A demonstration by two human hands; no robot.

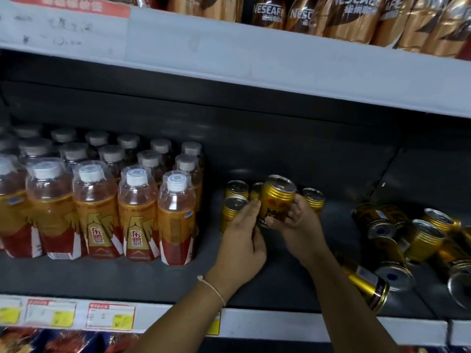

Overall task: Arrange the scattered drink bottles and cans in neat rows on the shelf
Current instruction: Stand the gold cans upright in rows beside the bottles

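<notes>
The right hand (293, 220) curls around a tilted gold metal can (276, 200), raised just right of the upright gold cans (233, 207) on the dark shelf (153, 281). The left hand (242, 240), fingers fairly straight, steadies it. Setting it down tilted could topple those neighbours.
</notes>
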